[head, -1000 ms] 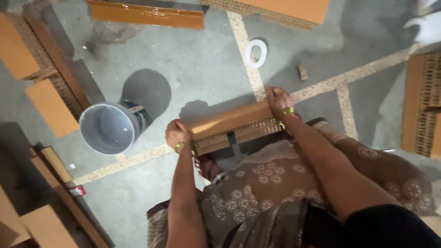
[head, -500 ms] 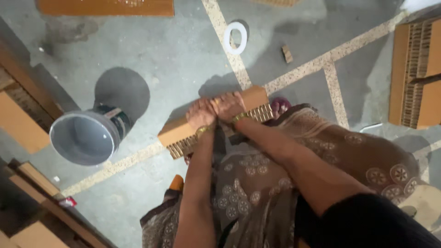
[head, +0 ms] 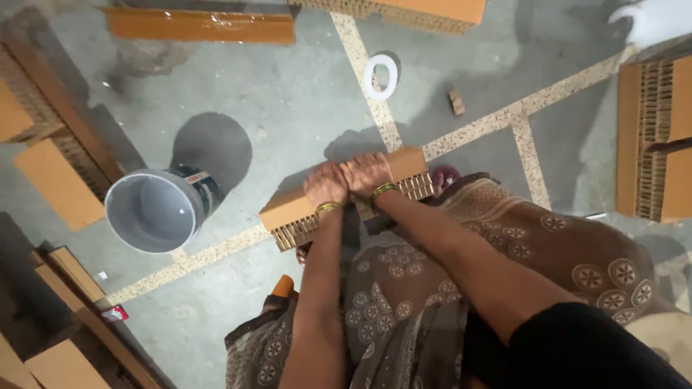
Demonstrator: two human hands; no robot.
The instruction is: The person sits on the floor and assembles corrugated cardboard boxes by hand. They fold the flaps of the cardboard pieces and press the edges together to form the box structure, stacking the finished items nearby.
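Both hands press down side by side on the middle of one honeycomb cardboard block [head: 346,196], which lies across the person's lap above the floor [head: 288,94]. The left hand [head: 326,186] and right hand [head: 369,173] lie on its top face with fingers curled over the far edge; whether they clasp it or only press I cannot tell.

With both hands at the centre, the ends are unsupported: the block could tip or slide off the knees, towards the bucket [head: 155,209] on the left.

Count: one block in hand, one grey bucket, one white ring [head: 380,76], one small scrap [head: 456,101], several cardboard stacks round the edges.
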